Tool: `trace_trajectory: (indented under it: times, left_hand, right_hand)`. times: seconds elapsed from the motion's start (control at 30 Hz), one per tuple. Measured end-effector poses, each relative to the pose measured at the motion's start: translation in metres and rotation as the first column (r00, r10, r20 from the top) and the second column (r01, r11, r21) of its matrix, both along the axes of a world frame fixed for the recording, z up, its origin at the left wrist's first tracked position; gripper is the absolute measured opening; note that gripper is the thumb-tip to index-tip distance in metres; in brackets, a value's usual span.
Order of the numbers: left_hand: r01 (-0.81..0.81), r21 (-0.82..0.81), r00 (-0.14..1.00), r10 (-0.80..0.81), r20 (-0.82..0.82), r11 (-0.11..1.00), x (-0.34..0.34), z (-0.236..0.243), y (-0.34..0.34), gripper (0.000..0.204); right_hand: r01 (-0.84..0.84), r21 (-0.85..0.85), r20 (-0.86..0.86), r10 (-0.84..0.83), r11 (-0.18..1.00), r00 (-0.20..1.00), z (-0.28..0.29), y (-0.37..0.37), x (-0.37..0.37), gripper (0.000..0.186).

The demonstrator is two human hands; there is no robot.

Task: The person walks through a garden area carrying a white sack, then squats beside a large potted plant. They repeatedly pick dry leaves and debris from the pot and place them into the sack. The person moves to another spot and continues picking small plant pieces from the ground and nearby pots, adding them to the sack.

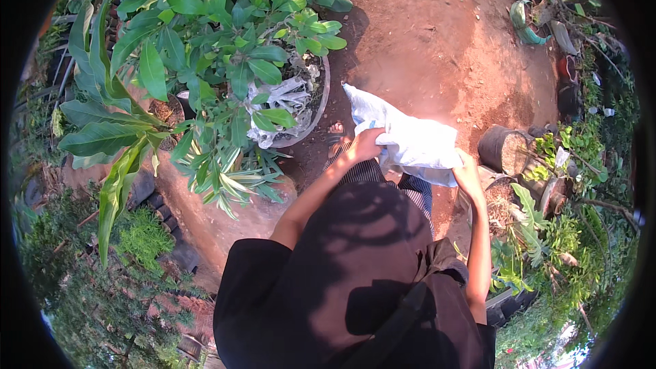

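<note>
A white sack, crumpled and bright in the sun, hangs in front of my legs. One of its corners points up and to the left. My left hand is closed on its left edge, with the fingertips partly hidden in the folds. At the lower right edge, my right hand grips the sack between thumb and fingers. What is inside the sack, if anything, cannot be seen. My striped trousers and a sandalled foot show beneath it.
A large round pot with a leafy shrub and pale gnarled roots stands at left. Reddish bare soil stretches ahead. On the right are a dark pot, another planter with dry matter and dense greenery.
</note>
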State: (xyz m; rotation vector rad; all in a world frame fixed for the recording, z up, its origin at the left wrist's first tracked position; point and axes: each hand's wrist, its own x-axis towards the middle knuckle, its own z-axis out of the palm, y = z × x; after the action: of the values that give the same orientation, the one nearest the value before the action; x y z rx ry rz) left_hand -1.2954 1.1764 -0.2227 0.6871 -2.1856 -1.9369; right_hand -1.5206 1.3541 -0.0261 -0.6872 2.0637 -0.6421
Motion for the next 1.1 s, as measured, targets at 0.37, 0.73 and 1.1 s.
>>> trace_trajectory:
  times: [0.37, 0.73, 1.1]
  left_hand:
    - [-0.111, -0.16, 0.774, 0.187, 0.605, 0.981, -0.132, -0.047, -0.056, 0.054]
    - [-0.436, -0.16, 0.603, 0.419, 0.679, 0.885, -0.177, -0.177, -0.037, 0.052]
    - [-0.635, -0.382, 0.713, 0.699, 0.042, 0.671, -0.132, -0.388, -0.14, 0.033]
  right_hand:
    - [-0.493, 0.036, -0.085, 0.494, 0.869, 0.865, -0.154, -0.147, -0.231, 0.048]
    - [-0.863, 0.076, -0.111, 0.864, 0.5, 0.491, -0.378, -0.264, -0.305, 0.049]
    - [-0.901, -0.433, -0.556, 0.783, 0.012, 0.278, -0.488, -0.379, -0.182, 0.067]
